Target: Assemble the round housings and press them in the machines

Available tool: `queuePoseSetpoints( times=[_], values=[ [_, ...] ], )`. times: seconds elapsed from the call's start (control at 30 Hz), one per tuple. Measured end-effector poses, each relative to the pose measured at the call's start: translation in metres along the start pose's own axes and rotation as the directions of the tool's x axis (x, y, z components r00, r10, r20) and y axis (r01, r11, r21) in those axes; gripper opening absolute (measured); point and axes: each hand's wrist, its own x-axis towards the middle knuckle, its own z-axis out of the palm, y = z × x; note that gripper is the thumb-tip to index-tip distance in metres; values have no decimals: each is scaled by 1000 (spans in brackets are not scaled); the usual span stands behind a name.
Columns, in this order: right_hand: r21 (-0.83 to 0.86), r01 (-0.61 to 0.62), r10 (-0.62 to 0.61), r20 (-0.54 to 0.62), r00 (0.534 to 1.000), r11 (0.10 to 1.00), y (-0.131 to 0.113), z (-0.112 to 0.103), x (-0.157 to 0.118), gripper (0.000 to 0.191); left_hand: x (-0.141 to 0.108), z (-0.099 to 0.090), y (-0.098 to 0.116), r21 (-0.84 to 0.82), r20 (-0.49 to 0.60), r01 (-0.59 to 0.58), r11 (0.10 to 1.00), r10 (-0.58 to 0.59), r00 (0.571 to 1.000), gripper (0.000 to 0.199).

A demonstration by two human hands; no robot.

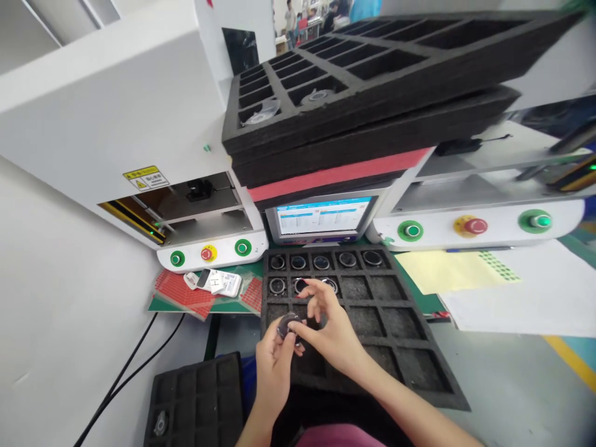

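Eight rings (321, 262) trayed (one (287, 324) held) — two hands (326, 332).

The counter (503, 385) is pale grey, with a green mat (419, 298) over its far part. A black foam tray (395, 347) of square cells lies at its middle, on the mat's near edge. Left of the tray lie red patterned sheets (181, 292) with a small white device (216, 282) on them. Right of the tray lie a yellow sheet (447, 270) and white paper (535, 298). Behind the tray stands a small monitor (323, 217), flanked by two white machines (116, 124). Near-left of the tray a second black foam tray (195, 397) sits, with black cables (135, 360) beside it.
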Motion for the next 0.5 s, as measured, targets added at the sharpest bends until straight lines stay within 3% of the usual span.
queuePoseSetpoints(
  times=[0.1,0.23,0.37,0.5],
  values=[
    [-14,23,-24,-124,992,1000,12,-14,7,50,-1,5,2,108,34,-50,993,46,998,25],
    [-50,47,-62,-358,932,998,22,-57,5,39,15,22,-3,291,96,-152,945,130,987,15],
    [-86,52,-88,-497,863,995,23,-102,-18,37,52,70,-11,500,188,-313,808,251,950,8],
    [-108,32,-89,-585,806,994,23,-133,-45,40,84,132,-19,689,316,-441,576,309,897,8]
  ],
)
